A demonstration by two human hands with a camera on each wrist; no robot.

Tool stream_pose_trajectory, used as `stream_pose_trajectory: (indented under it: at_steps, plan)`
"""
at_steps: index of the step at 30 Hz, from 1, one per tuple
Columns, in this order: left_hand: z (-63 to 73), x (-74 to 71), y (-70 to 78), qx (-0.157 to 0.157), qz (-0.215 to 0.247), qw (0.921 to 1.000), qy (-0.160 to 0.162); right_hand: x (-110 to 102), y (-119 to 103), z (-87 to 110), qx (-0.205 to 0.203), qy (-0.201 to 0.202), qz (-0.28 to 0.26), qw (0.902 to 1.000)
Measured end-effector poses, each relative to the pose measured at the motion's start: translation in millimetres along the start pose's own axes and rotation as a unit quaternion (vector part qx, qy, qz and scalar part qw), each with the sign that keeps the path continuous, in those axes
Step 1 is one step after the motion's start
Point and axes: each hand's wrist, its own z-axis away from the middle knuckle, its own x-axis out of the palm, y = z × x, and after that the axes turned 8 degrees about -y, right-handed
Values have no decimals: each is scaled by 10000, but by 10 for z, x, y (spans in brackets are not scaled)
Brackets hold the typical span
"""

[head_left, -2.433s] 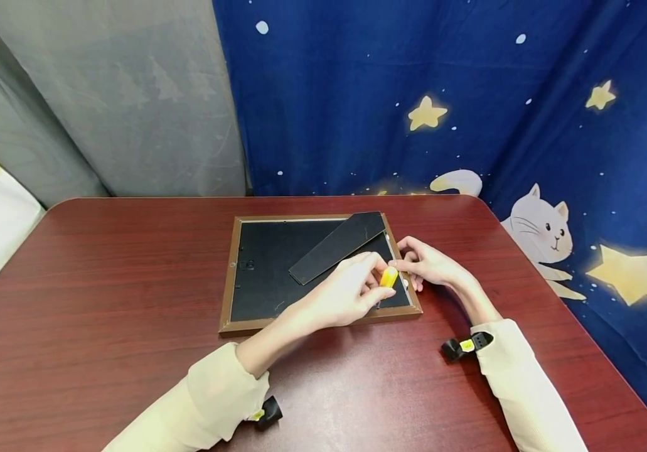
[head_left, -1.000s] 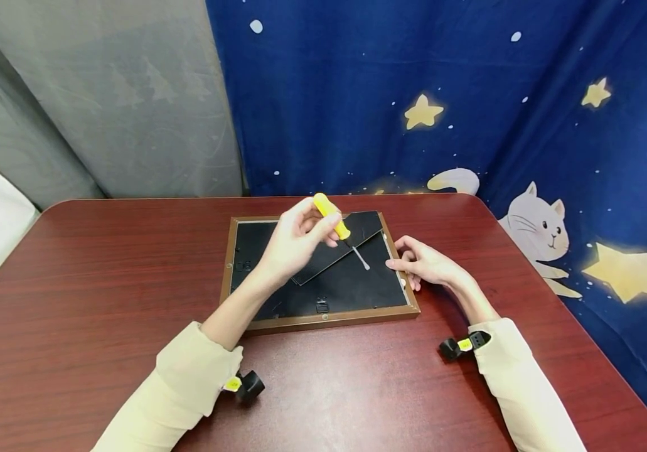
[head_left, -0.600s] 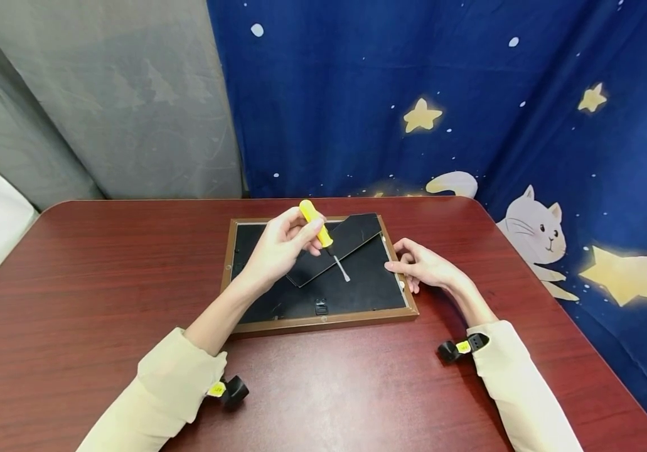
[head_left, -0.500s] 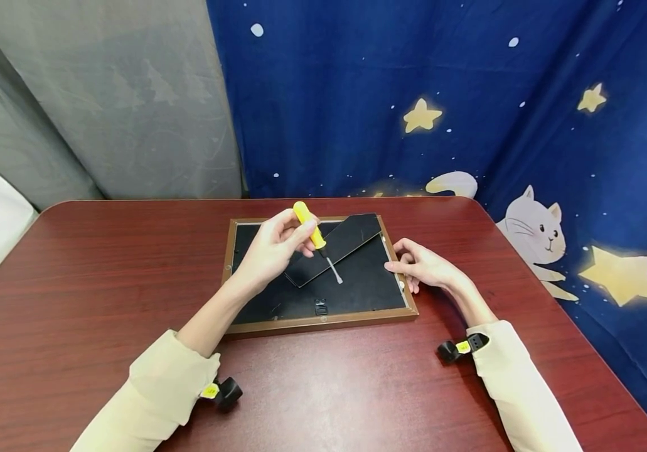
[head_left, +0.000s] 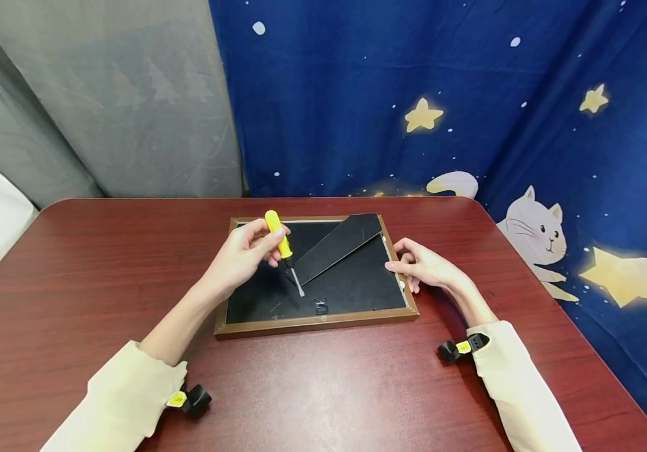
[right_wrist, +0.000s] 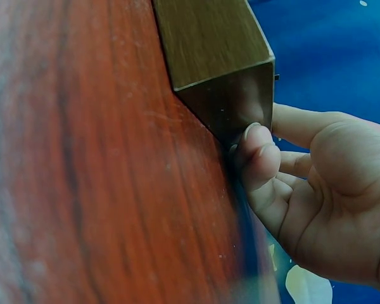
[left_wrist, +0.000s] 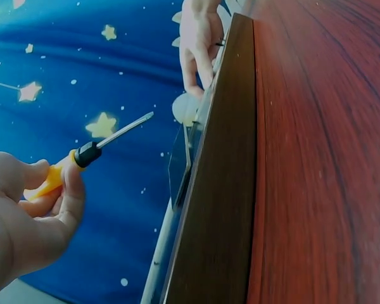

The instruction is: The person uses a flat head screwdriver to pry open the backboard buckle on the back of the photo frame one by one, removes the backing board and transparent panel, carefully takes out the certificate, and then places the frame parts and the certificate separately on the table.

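I'm counting two hands, one screwdriver, one picture frame; clock centred on the frame, 12 at the top of the head view. Left hand (head_left: 241, 256) is sitting at 10 o'clock, fingers curling in, thumb and fingertips pinching the screwdriver (head_left: 278, 235) by its yellow handle. The screwdriver's one metal tip is pointing down toward 5 o'clock and, from the left wrist view, is hanging clear of the frame. Right hand (head_left: 429, 267) is gripping the frame at 3 o'clock: thumb lying over the edge, bent fingers pressing at the outer side.

Picture frame (head_left: 278, 326) is lying flat, back up, on one red-brown table (head_left: 323, 389). It's showing one black backing board (head_left: 357, 285), one stand leg (head_left: 346, 245) slanting from 1 o'clock to about 8, one hook (head_left: 321, 306) at 6. Left hand is covering part of the 9 o'clock side, so I'm not reading that.

Two pale sleeves (head_left: 521, 383) are coming in from 7 and 5 o'clock, two black wrist cameras (head_left: 196, 400) riding along. Behind, two curtains are hanging: one grey curtain (head_left: 131, 113) at 11, one blue curtain (head_left: 323, 94) from 12 to 3, showing one cat (head_left: 532, 229) and three big stars (head_left: 423, 116).
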Motion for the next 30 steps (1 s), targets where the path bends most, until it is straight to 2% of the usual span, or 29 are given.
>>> stream_pose_trajectory:
  at_steps: [5, 14, 22, 30]
  plan:
    - [72, -97, -47, -74, -232, 9996, -109, 3, 12, -19, -8, -17, 5, 10000]
    - [156, -205, -170, -442, -518, 9972, -320, -5, 15, -20, 2, -27, -2, 10000]
    - [160, -230, -238, -608, -635, 9954, -392, -4, 30, -9, 85, -3, -56, 9999]
    - [159, -216, -259, -590, -537, 9954, -530, -2, 12, -2, 37, -4, -20, 10000]
